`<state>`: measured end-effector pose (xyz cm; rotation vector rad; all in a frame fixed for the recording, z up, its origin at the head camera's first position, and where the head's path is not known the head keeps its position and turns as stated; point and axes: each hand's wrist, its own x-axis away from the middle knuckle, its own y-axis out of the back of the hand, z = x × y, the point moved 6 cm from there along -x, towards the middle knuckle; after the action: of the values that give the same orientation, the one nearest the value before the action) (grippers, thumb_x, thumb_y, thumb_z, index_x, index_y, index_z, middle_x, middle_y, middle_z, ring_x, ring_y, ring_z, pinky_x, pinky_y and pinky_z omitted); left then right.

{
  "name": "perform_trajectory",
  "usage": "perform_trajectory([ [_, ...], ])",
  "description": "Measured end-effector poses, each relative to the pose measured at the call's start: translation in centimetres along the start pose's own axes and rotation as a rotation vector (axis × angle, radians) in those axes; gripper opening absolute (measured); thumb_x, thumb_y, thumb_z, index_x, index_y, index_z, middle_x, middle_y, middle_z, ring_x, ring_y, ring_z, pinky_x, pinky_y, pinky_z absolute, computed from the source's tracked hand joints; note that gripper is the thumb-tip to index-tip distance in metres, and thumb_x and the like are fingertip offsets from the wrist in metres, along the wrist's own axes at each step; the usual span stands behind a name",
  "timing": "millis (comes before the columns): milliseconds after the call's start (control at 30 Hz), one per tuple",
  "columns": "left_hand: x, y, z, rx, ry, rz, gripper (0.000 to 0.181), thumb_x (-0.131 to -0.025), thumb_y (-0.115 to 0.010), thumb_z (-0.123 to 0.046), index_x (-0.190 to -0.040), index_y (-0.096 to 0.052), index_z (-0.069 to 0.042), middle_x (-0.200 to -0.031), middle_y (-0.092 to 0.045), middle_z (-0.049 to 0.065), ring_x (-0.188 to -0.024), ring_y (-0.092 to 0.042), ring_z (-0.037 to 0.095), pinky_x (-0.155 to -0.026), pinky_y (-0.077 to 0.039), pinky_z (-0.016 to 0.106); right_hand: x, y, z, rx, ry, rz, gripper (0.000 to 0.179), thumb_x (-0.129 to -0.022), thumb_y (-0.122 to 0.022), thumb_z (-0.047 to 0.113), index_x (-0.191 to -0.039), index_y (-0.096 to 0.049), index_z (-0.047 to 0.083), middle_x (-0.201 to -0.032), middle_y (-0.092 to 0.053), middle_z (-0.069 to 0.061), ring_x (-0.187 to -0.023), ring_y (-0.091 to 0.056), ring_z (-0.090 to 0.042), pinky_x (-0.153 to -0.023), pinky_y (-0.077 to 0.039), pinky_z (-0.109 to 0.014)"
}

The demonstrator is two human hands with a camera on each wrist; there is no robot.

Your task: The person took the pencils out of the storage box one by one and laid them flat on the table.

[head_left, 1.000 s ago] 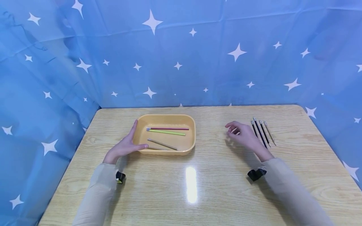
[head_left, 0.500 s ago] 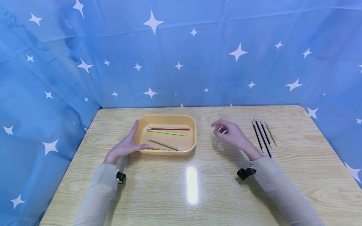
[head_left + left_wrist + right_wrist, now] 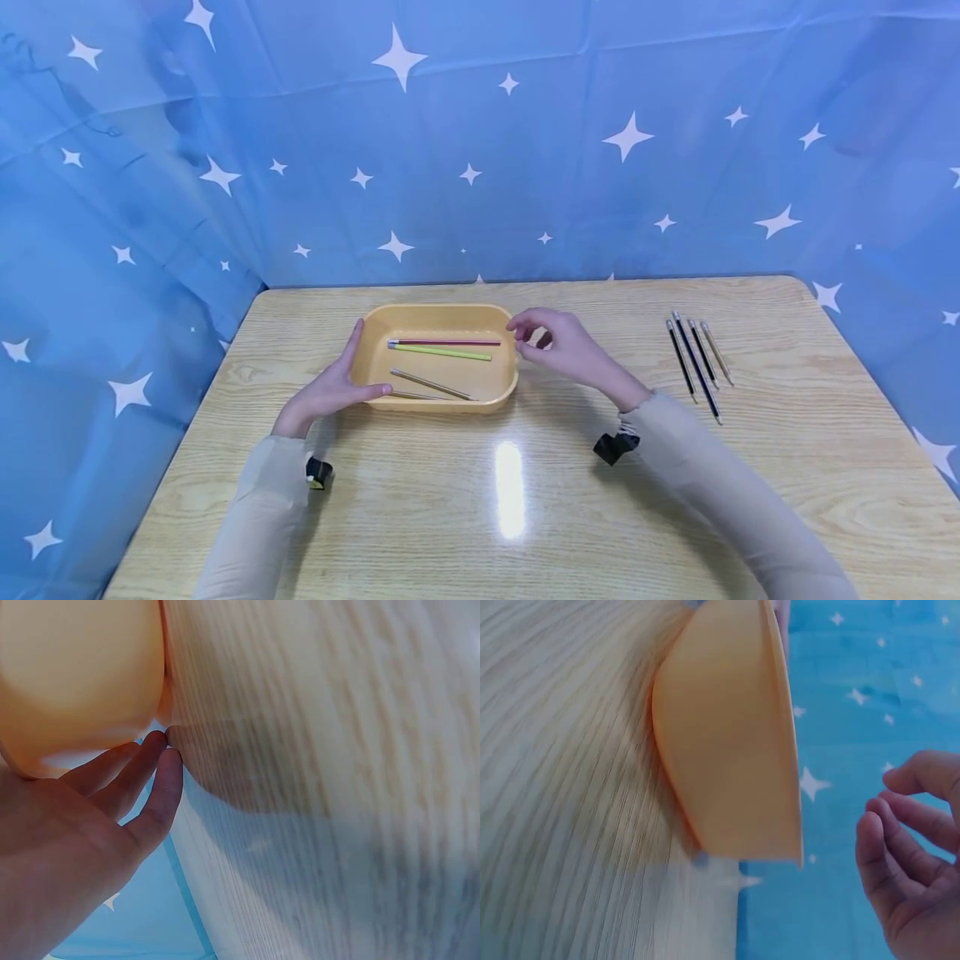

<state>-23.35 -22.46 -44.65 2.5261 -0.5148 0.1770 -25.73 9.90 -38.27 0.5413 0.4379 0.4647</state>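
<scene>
A light orange plastic tray (image 3: 491, 383) stands on the wooden table. In it lie a dark red pencil (image 3: 450, 342), a yellow-green pencil (image 3: 450, 353) and two gold pencils, one (image 3: 431, 383) slanting near the front. My left hand (image 3: 327, 396) rests against the tray's left end, thumb along the front rim and fingers spread along the side. The left wrist view shows fingertips low beside the tray's outer wall. My right hand (image 3: 558, 343) hovers by the right rim, fingers loosely bent. Nothing shows between them, and the right wrist view has a gap from hand to tray.
Several pencils lie side by side on the table's right, among them a dark blue one (image 3: 696, 367) and a gold one (image 3: 717, 354). A blue cloth with white stars (image 3: 570, 192) hangs behind the table (image 3: 420, 500).
My right hand has moved left, from beside the pencils on the right to the tray's right rim. My left hand, the tray and the pencils stay put.
</scene>
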Motion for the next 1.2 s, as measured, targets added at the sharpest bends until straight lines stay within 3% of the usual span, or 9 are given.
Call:
perform_trajectory([
  [233, 0.0, 0.1, -0.1, 0.006, -0.009, -0.001, 0.118, -0.083, -0.076, -0.029, -0.152, 0.019, -0.022, -0.159, 0.010, 0.017, -0.142, -0.008, 0.043, -0.110, -0.013, 0.060, -1.4, -2.8, 0.8, -0.014, 0.065, 0.062, 0.019, -0.087, -0.064, -0.001, -0.106, -0.067, -0.001, -0.088, -0.065, -0.006, -0.081, -0.060, -0.015, -0.063, -0.054, -0.029],
  [533, -0.2, 0.0, 0.3, -0.013, -0.010, -0.006, 0.119, -0.083, -0.076, -0.033, -0.152, 0.019, -0.022, -0.159, 0.011, 0.014, -0.143, -0.003, 0.039, -0.112, -0.011, 0.058, -2.1, -5.8, 1.4, -0.003, 0.110, 0.140, 0.020, -0.087, -0.062, -0.003, -0.106, -0.065, -0.005, -0.087, -0.065, -0.007, -0.080, -0.060, -0.016, -0.061, -0.054, -0.025],
  [800, -0.2, 0.0, 0.2, -0.022, -0.033, 0.002, 0.119, -0.084, -0.076, -0.033, -0.152, 0.021, -0.022, -0.159, 0.013, 0.013, -0.143, 0.001, 0.039, -0.112, -0.008, 0.058, -3.1, -7.4, 1.6, 0.016, 0.080, 0.179, 0.017, -0.088, -0.063, -0.001, -0.105, -0.066, -0.001, -0.084, -0.063, 0.001, -0.076, -0.058, -0.011, -0.062, -0.052, -0.023],
  [1200, -0.2, 0.0, 0.2, -0.007, -0.018, -0.006, 0.119, -0.083, -0.076, -0.033, -0.152, 0.020, -0.023, -0.159, 0.012, 0.012, -0.143, -0.003, 0.038, -0.112, -0.012, 0.057, -4.7, -9.9, 1.4, 0.033, 0.057, 0.267, 0.020, -0.087, -0.065, 0.001, -0.106, -0.065, -0.003, -0.084, -0.065, -0.002, -0.076, -0.060, -0.010, -0.067, -0.051, -0.019],
])
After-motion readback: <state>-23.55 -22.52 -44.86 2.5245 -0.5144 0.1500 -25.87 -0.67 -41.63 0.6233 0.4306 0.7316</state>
